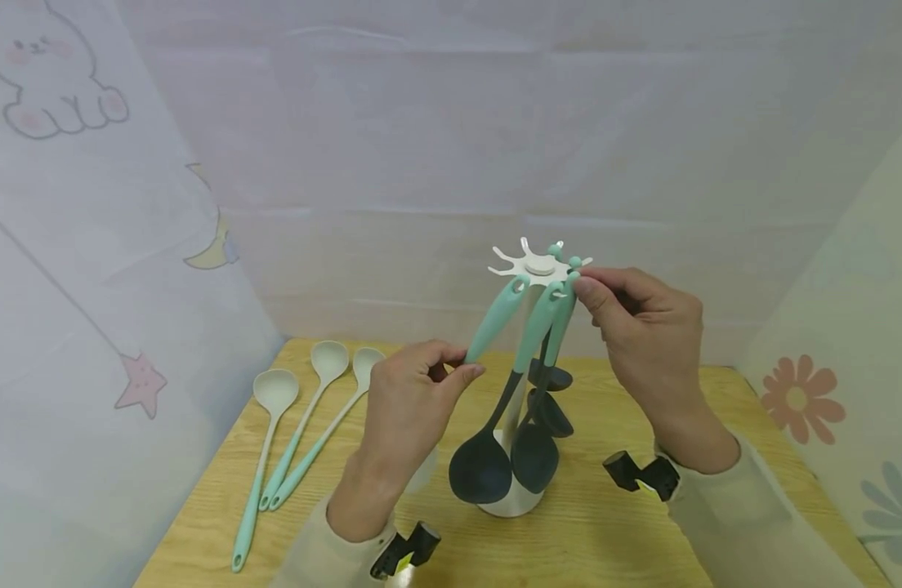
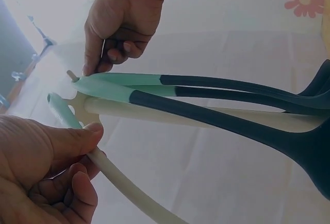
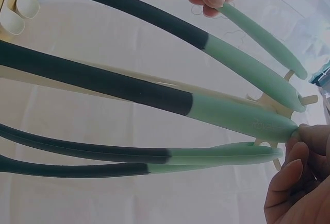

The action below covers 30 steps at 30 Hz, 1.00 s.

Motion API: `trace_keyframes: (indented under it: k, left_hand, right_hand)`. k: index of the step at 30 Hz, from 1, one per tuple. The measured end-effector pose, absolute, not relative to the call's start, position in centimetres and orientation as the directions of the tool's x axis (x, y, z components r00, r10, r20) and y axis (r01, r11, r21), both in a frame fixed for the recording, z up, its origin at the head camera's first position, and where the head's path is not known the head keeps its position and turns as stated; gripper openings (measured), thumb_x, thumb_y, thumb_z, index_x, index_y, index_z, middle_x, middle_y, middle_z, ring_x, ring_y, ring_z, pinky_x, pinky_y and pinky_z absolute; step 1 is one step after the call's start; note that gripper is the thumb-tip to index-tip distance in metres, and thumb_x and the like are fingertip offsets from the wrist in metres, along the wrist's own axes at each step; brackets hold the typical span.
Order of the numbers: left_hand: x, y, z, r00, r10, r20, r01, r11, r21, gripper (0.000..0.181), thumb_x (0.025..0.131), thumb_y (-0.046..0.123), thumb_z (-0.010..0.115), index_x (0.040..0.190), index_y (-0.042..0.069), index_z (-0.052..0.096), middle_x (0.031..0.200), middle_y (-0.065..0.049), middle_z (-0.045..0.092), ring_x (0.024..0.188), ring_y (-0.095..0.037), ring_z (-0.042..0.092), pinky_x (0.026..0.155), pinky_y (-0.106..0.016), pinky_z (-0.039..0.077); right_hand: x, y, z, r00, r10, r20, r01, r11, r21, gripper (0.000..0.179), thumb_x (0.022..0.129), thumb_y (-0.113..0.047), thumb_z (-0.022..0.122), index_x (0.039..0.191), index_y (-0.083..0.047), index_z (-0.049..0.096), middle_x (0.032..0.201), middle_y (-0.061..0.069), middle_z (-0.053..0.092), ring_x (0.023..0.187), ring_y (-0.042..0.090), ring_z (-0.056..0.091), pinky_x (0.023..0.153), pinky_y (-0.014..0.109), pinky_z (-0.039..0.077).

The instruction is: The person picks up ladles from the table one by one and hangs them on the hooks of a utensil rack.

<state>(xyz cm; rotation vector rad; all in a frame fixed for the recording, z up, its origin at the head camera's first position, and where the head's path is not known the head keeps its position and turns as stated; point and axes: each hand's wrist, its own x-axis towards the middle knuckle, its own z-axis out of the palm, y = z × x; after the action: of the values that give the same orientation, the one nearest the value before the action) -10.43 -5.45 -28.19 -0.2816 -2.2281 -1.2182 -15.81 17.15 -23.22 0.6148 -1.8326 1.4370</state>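
Centrally, a white rack (image 1: 541, 267) stands between the left and right edges of the tabletop (image 1: 620, 531) — left hand (image 1: 410, 400) pinching a cream, mint-handled utensil (image 1: 493, 321) at the rack's top, right hand (image 1: 653, 343) pinching a dark utensil (image 3: 154, 92) by its handle end. Three cream ladles (image 1: 329, 360) lie along the left edge.

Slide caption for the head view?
Left hand holds a mint-handled utensil at the white rack; right hand pinches another mint handle; three pale utensils lie left.
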Motion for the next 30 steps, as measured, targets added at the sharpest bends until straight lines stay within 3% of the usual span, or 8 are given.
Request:
trace_keyframes:
  k: [18, 25, 30]
  left_hand:
    - [-13.0, -4.7, -29.3, -0.839, -0.032, 0.543, 0.442, 0.543, 0.714, 0.011, 0.086, 0.023, 0.089, 0.09, 0.015, 0.083, 0.071, 0.006, 0.069, 0.057, -0.006, 0.051, 0.049, -0.022, 0.04]
    - [-13.9, -4.0, -30.2, -0.856, -0.008, 0.518, 0.459, 0.45, 0.766, 0.012, 0.087, 0.021, 0.088, 0.096, 0.013, 0.083, 0.086, 0.003, 0.079, 0.073, -0.007, 0.069, 0.065, -0.022, 0.056]
    - [-14.1, -3.7, -30.4, -0.869, 0.009, 0.494, 0.454, 0.409, 0.791, 0.015, 0.089, 0.019, 0.086, 0.101, 0.01, 0.083, 0.091, -0.001, 0.081, 0.078, -0.011, 0.075, 0.067, -0.023, 0.059]
  right_hand:
    - [-15.7, 17.1, -23.2, -0.625, 0.062, 0.778, -0.739, 0.273, -0.615, 0.008, 0.093, 0.004, 0.077, 0.1, 0.007, 0.081, 0.073, -0.012, 0.07, 0.058, 0.005, 0.054, 0.056, 0.015, 0.045]
    - [-15.4, 17.7, -22.7, -0.651, 0.015, 0.759, -0.71, 0.344, -0.615, 0.01, 0.097, -0.001, 0.074, 0.103, 0.002, 0.082, 0.074, -0.015, 0.067, 0.059, 0.005, 0.053, 0.055, 0.016, 0.042]
    - [-15.3, 17.7, -22.4, -0.673, 0.03, 0.739, -0.683, 0.36, -0.636, 0.01, 0.096, -0.003, 0.076, 0.104, 0.0, 0.083, 0.08, -0.015, 0.072, 0.06, 0.005, 0.053, 0.058, 0.016, 0.043]
